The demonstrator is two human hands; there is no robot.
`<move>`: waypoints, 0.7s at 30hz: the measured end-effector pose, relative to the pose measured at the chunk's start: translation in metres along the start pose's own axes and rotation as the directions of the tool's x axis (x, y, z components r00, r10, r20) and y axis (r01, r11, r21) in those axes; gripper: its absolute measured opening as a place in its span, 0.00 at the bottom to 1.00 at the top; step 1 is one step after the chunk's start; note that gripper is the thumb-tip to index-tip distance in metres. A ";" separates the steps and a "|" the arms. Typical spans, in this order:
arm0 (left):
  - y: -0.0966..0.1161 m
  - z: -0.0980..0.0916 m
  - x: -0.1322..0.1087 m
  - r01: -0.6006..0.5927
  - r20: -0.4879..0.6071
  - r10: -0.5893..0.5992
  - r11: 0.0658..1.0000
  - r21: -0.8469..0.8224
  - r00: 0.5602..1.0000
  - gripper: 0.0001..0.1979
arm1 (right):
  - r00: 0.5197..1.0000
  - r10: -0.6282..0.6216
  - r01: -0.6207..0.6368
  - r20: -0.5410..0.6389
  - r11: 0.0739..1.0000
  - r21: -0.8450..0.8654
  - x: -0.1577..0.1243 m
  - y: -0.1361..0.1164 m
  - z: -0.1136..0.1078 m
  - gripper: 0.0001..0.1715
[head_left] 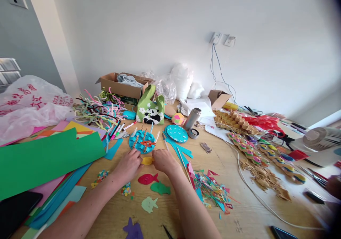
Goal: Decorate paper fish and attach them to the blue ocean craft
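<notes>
Between my two hands is a yellow paper fish (147,160). My left hand (132,161) pinches its left end, and my right hand (163,159) is closed on its right end. Just beyond them stands a round blue paper piece (132,138) with upright twisted pipe cleaners and an orange fish on it. Nearer me on the table lie a red paper fish (147,179), a green fish (160,188), a pale green fish (149,204) and a purple paper shape (133,229). Small piles of coloured paper dots (126,189) sit by my left forearm.
Coloured paper sheets (48,157) cover the left side. Pipe cleaners (98,109), markers (119,129) and a panda bag (150,107) are behind. A metal flask (192,119) stands beyond blue discs (177,134). Paper scraps (213,189) and a white cable (246,180) lie at right.
</notes>
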State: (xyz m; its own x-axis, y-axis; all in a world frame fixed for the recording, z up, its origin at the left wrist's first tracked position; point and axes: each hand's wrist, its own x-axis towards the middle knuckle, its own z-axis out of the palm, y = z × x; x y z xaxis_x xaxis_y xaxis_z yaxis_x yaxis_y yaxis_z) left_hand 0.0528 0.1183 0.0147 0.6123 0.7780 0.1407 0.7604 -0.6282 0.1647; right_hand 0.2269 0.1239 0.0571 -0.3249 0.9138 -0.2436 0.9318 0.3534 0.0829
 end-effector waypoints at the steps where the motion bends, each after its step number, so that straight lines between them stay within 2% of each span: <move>1: 0.000 0.000 0.000 0.005 0.000 -0.005 1.000 -0.009 1.000 0.08 | 1.000 -0.002 0.002 0.001 1.000 0.000 0.000 0.000 0.000 0.16; 15: -0.002 -0.003 0.000 0.019 0.034 -0.018 0.999 -0.029 0.999 0.08 | 1.000 -0.010 0.010 0.018 1.000 0.007 0.001 0.000 0.000 0.16; 21: -0.002 -0.002 0.000 0.004 0.007 -0.004 0.999 -0.051 1.000 0.08 | 1.000 -0.006 0.006 0.023 1.000 0.017 0.001 0.003 -0.002 0.16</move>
State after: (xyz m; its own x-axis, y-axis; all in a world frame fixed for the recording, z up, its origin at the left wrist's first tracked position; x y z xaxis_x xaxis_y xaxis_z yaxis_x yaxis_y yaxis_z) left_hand 0.0508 0.1193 0.0165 0.6111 0.7803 0.1330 0.7507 -0.6246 0.2151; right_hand 0.2289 0.1262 0.0587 -0.3266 0.9067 -0.2667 0.9326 0.3550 0.0649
